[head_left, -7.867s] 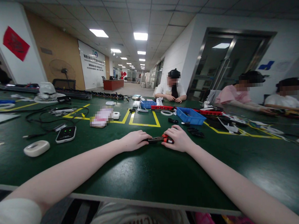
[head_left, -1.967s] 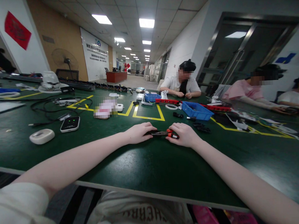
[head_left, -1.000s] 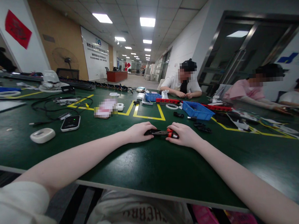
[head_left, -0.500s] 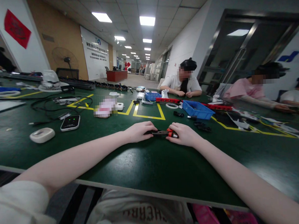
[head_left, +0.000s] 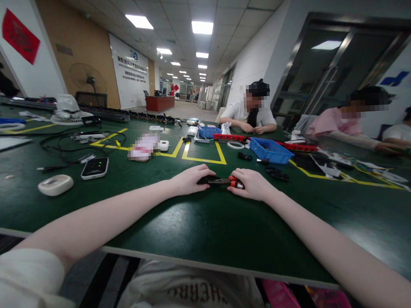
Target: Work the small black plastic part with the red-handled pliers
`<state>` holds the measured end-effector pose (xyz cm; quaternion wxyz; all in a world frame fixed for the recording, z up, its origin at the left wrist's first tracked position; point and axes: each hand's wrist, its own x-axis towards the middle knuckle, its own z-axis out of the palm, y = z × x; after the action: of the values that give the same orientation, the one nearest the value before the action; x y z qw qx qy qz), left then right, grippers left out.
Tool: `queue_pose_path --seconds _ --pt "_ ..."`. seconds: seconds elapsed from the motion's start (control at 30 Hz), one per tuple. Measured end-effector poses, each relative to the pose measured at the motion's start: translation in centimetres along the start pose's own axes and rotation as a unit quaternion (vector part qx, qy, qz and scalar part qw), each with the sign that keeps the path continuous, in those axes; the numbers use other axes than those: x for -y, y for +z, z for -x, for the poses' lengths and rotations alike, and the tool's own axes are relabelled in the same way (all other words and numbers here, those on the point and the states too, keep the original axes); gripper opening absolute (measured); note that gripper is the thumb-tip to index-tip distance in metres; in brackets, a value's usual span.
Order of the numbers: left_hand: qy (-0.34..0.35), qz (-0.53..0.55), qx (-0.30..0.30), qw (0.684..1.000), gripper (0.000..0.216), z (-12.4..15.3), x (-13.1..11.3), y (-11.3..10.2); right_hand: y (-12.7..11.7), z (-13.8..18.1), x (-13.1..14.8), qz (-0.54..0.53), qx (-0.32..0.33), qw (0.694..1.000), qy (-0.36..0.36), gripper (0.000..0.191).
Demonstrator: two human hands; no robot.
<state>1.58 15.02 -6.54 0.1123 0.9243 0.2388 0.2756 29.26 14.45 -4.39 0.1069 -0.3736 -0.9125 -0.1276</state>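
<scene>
Red-and-black handled pliers are gripped in my right hand, their metal jaws pointing left. My left hand is closed on a small black piece, whose kind I cannot make out. The jaw tips of the pliers reach the black piece, though whether they clamp it is too small to tell. Both hands are low over the green table, in front of a yellow tape outline.
A blue bin and black parts lie beyond my right hand. To the left are a white oval case, a white device, a phone and black cables. Co-workers sit across the table and at right.
My left fingers have shifted slightly, and more of the black piece shows. The pliers stay in my right hand. The whole view has drifted a little.
</scene>
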Motion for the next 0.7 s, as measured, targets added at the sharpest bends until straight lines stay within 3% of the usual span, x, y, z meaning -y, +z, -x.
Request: queue_pose_path --seconds 0.4,0.7 --pt "-0.013 -0.109 0.032 0.993 0.029 -0.23 -0.6 -0.29 0.19 0.03 -0.02 0.023 -0.006 1.0 0.0 0.038" --pt "-0.022 -0.088 0.031 0.995 0.018 -0.09 -0.46 -0.19 0.24 0.09 -0.01 0.029 -0.023 0.999 0.002 0.039"
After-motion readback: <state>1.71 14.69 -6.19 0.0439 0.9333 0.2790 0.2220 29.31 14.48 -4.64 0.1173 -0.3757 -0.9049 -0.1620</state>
